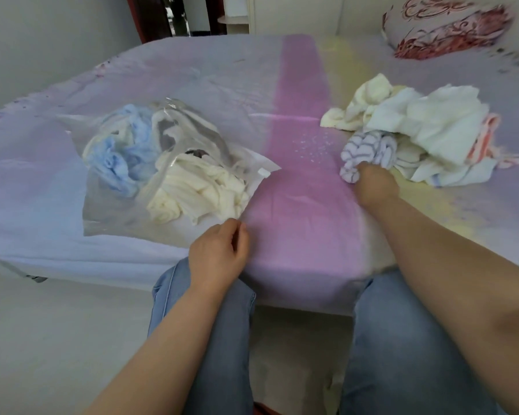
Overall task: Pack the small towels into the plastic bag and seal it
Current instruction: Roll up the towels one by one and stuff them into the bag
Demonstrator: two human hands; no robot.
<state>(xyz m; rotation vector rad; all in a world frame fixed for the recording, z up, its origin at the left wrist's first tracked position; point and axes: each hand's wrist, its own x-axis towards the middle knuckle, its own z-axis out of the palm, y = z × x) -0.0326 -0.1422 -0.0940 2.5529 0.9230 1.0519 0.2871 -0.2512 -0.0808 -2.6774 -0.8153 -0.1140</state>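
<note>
Several towels were bagged already; packing was mid-way. Right hand (372,187) gripped the striped towel (369,151) at the pile's (432,121) edge. Left hand (219,253) hovered loosely curled, empty, beside the plastic bag (108,205). Next: carry it leftward into the bag's mouth.

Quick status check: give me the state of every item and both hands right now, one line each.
plastic bag: open, unsealed, lying on the bed, partly filled.
blue towel: inside the bag.
cream towels: at the bag mouth, partly in.
striped towel: on the pile, gripped by the right hand.
towel pile: loose, unpacked.
right hand: gripping the striped towel.
left hand: loosely curled, holding nothing, near the bag's corner.
</note>
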